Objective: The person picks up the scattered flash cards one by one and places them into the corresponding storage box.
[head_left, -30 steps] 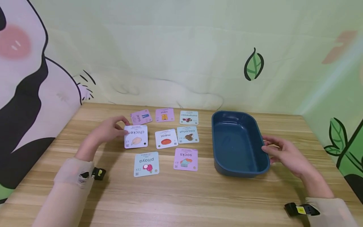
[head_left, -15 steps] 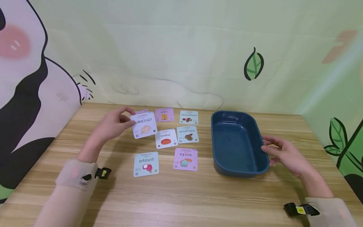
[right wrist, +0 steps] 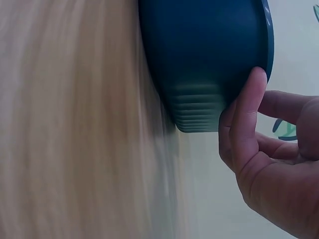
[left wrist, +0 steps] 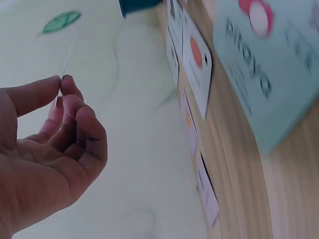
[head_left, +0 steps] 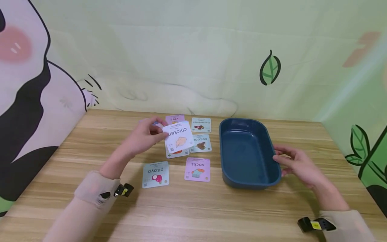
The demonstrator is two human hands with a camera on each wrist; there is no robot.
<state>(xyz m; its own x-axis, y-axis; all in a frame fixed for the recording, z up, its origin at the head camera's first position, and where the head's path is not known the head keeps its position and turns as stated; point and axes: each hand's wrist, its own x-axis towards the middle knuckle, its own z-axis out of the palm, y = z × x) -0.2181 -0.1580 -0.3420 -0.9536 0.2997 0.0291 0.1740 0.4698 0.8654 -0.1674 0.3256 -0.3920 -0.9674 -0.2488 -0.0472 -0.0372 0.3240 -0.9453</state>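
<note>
My left hand pinches the white chicken flashcard by its edge, between thumb and fingertips. That card is held above the table and overlaps the meat card and the coconut card in the head view. From the left wrist, the held card appears as a thin edge. My right hand grips the right side wall of a deep blue plastic bin, thumb at the rim and fingers along the outside. The bin's inside holds nothing.
On the wooden table lie the pitaya card, socks card, mangosteen card and vest card. Another purple card is mostly behind my left hand. A printed cloth backdrop rises behind.
The chicken card has been lifted off the table and carried rightward by my left hand. The blue bin and my right hand have shifted slightly left.
</note>
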